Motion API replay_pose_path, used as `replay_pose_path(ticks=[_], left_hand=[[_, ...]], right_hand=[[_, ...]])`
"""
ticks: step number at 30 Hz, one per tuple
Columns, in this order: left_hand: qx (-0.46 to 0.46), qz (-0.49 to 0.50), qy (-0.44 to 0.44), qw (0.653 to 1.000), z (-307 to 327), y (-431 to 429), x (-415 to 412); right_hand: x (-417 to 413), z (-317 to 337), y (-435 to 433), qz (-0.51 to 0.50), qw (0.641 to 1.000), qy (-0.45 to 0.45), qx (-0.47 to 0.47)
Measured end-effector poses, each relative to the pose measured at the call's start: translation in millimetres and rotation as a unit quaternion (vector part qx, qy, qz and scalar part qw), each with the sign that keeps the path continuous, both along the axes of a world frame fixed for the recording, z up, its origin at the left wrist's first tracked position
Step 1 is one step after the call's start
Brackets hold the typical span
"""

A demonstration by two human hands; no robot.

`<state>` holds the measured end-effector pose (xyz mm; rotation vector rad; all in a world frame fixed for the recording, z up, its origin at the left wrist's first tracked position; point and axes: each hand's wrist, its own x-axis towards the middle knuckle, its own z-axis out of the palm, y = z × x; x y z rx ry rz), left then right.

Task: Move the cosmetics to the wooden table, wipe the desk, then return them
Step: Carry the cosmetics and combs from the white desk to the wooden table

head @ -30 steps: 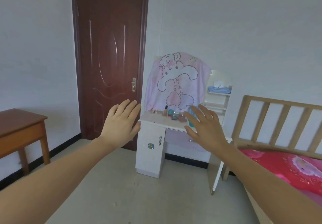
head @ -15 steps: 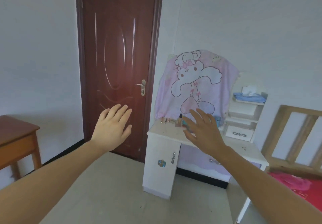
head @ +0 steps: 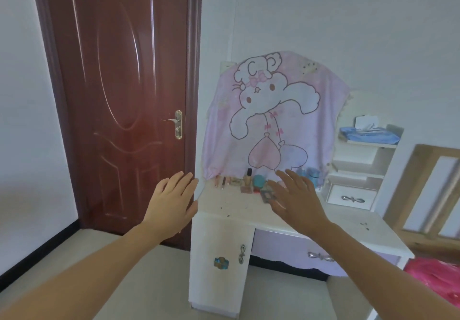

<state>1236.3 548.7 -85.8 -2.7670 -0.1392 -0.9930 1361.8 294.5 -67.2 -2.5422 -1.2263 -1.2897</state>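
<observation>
Both hands empty, fingers spread: left hand point(head: 171, 201) & right hand point(head: 296, 199) reach for cosmetics point(head: 245, 184) lined up at desk point(head: 224, 210) back, prob. for first grab.

The desk point(head: 224, 206) has drawn nearer, and the right hand point(head: 298, 200) now overlaps the cosmetics point(head: 248, 181).

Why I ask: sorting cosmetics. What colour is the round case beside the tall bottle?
Teal; the round case shows best in the head view.

Cosmetics point(head: 245, 183) clustered on white desk point(head: 231, 207)
</observation>
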Motion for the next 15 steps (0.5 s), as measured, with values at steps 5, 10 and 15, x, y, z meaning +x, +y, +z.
replay_pose_path(ticks=[5, 10, 15], left_hand=[[-0.011, -0.006, -0.003, 1.000, 7.1, 25.9, 106.2], [-0.035, 0.014, -0.004, 0.999, -6.2, 65.9, 175.1], [-0.047, 0.048, 0.018, 0.998, -30.1, 127.2, 231.1]], right_hand=[[112.7, -0.3, 34.9, -0.009, 0.999, 0.041, -0.001], [194.7, -13.1, 91.6, 0.017, 0.997, 0.071, -0.008], [258.4, -41.2, 149.8, 0.035, 0.994, 0.095, -0.035]])
